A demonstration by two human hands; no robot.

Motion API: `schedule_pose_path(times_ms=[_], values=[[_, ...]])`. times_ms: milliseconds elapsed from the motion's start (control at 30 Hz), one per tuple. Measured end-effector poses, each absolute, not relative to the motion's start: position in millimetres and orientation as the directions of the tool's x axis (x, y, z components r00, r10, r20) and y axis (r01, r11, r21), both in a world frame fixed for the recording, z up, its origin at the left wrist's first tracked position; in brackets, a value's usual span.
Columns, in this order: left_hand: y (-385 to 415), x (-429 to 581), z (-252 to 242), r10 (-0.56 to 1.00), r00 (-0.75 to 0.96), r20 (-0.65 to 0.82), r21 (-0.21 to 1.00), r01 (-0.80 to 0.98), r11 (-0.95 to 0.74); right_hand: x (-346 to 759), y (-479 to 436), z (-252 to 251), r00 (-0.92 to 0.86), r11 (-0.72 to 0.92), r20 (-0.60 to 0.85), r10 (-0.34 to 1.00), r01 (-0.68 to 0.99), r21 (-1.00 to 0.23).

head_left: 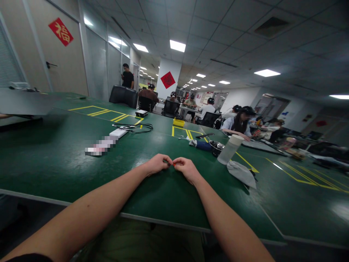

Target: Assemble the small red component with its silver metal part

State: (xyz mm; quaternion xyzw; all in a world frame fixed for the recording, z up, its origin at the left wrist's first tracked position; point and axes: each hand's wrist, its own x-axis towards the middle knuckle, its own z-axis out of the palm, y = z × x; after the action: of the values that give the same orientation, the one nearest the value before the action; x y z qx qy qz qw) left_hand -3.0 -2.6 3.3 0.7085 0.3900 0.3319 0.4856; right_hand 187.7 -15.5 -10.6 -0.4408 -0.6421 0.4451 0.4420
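My left hand [159,163] and my right hand [185,168] meet fingertip to fingertip just over the green table [163,196]. Between the fingertips shows a small red-orange piece [174,164], too small and too covered to name. The fingers of my right hand are pinched around it. On the left, thumb and forefinger are closed together at the piece's other side; whether they grip it too is hidden. Both forearms reach in from the table's front edge.
Right of my hands stand a frosted bottle [230,149], a metal bowl [217,148] and a grey pouch [241,174]. A white power strip [119,133] with black cables [141,127] lies left. Farther back is a yellow box [179,122]. A person [240,122] sits at the right.
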Motion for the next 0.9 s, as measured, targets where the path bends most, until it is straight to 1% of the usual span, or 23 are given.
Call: schedule_pose_path(times_ms=[200, 400, 567, 667, 800, 900], values=[[-8, -3, 11, 0.884, 0.461, 0.083, 0.936, 0.269, -0.228, 188, -17, -8, -0.214, 0.213, 0.171, 0.962, 0.192, -0.958], [-4, -2, 10, 0.853, 0.505, 0.132, 0.956, 0.161, -0.244, 185, -17, -6, -0.207, 0.201, 0.172, 0.963, 0.128, -0.971], [0, -2, 5, 0.863, 0.484, 0.148, 0.966, 0.119, -0.232, 183, -18, -5, -0.2, 0.187, 0.167, 0.966, 0.087, -0.979], [0, -2, 3, 0.868, 0.477, 0.136, 0.981, 0.055, -0.184, 185, -17, -7, -0.176, 0.178, 0.163, 0.971, 0.072, -0.981], [0, -1, 2, 0.87, 0.485, 0.093, 0.996, -0.06, -0.073, 186, -16, -8, -0.146, 0.166, 0.155, 0.977, 0.069, -0.984], [0, 0, 3, 0.872, 0.488, 0.038, 0.998, -0.065, -0.007, 185, -17, -6, -0.138, 0.159, 0.152, 0.979, 0.041, -0.986]])
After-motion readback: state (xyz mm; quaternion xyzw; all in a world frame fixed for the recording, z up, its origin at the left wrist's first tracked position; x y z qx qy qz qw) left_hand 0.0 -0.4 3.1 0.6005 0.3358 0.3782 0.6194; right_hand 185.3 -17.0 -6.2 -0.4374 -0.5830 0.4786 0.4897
